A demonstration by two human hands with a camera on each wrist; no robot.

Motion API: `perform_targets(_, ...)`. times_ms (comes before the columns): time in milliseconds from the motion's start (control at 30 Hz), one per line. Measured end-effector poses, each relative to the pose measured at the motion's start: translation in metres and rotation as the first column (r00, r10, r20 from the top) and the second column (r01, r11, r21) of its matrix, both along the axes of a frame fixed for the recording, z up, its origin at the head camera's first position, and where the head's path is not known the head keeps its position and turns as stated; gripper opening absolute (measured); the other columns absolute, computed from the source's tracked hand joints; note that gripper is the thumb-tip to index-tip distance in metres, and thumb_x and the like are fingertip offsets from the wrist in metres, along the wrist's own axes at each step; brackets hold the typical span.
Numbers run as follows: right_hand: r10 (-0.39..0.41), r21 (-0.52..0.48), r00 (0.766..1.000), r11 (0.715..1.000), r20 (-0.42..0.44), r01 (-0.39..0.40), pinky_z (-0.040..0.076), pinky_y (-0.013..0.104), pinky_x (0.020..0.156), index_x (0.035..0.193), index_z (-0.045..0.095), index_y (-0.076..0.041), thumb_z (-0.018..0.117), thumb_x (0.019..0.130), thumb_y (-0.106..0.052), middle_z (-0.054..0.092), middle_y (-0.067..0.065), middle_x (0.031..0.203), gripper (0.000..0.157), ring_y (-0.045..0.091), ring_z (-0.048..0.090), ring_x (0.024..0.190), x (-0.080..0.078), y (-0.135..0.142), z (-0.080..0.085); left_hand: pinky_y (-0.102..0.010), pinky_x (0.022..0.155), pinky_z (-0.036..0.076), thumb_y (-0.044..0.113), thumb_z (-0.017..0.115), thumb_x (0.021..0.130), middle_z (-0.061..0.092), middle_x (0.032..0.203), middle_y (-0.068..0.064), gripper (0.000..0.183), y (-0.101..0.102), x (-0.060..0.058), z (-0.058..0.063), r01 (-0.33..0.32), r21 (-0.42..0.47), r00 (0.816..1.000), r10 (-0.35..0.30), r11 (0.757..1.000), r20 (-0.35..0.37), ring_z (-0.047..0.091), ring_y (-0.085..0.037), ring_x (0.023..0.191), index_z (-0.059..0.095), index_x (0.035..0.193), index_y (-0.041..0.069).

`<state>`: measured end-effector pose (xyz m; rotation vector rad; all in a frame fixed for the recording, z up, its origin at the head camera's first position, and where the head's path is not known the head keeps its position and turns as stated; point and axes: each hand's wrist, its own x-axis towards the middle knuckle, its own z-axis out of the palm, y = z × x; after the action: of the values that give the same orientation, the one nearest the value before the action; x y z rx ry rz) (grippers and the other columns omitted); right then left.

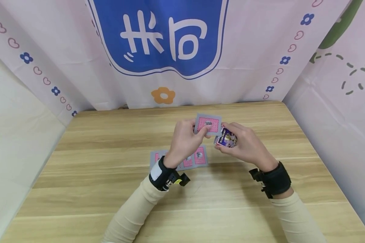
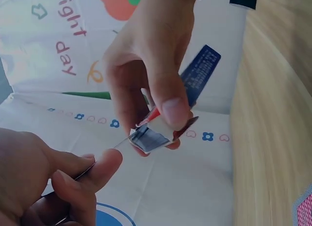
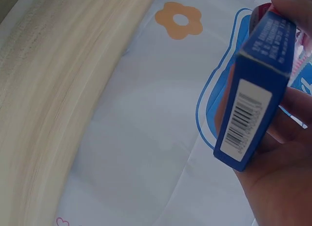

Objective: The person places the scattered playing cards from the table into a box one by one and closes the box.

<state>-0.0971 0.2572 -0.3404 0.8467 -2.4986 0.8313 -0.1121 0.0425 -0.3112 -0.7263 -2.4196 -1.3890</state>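
In the head view my left hand pinches a playing card, its pink patterned back facing up and the thumb lying across it. Close to its right edge, my right hand grips a small blue card box with a picture on its front. The left wrist view shows the box's end open, with flaps standing out and the card from my left hand right at the opening. A barcode marks the box's other end in the right wrist view.
A row of several face-down cards lies on the wooden table, partly hidden under my left wrist. Both wrists wear black straps with small cameras. A printed white cloth hangs behind the table's far edge, with more cloth at the sides.
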Motion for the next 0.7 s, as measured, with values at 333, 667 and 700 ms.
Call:
perform_targets(333, -0.029, 0.002, 1.000, 1.000, -0.004, 0.029, 0.052, 0.029, 0.052, 0.122, 0.058, 0.000, 0.084, 0.066, -0.037, 0.065, 0.013, 0.102, 0.072, 0.013, 0.055, 0.072, 0.000, 0.003, 0.004, -0.022, 0.031, 0.027, 0.023, 0.067, 0.089, 0.068, 0.060, 0.004, 0.017, 0.000, 0.003, -0.001, 0.058, -0.098, 0.997, -0.053, 0.993, 0.053, 0.038, -0.010, 0.028, 0.069, 0.077, 0.010)
perform_targets(667, 0.012, 0.023, 1.000, 1.000, -0.007, -0.012, 0.052, 0.027, 0.051, 0.121, 0.061, -0.004, 0.083, 0.065, -0.039, 0.065, 0.009, 0.096, 0.070, 0.010, 0.054, 0.069, 0.001, 0.002, 0.004, -0.022, 0.030, 0.028, 0.029, 0.068, 0.087, 0.069, 0.060, 0.009, 0.030, -0.010, -0.001, 0.007, 0.157, -0.213, 0.959, -0.097, 0.964, 0.267, 0.036, -0.013, 0.028, 0.064, 0.064, 0.011)
perform_targets(700, 0.014, 0.025, 1.000, 1.000, -0.004, -0.014, 0.052, 0.027, 0.051, 0.122, 0.060, -0.004, 0.083, 0.065, -0.039, 0.065, 0.009, 0.097, 0.070, 0.011, 0.054, 0.070, 0.001, 0.002, 0.004, -0.022, 0.030, 0.029, 0.030, 0.068, 0.087, 0.069, 0.060, 0.010, 0.032, -0.011, -0.002, 0.008, 0.166, -0.222, 0.953, -0.099, 0.961, 0.286, 0.036, -0.013, 0.028, 0.063, 0.062, 0.011)
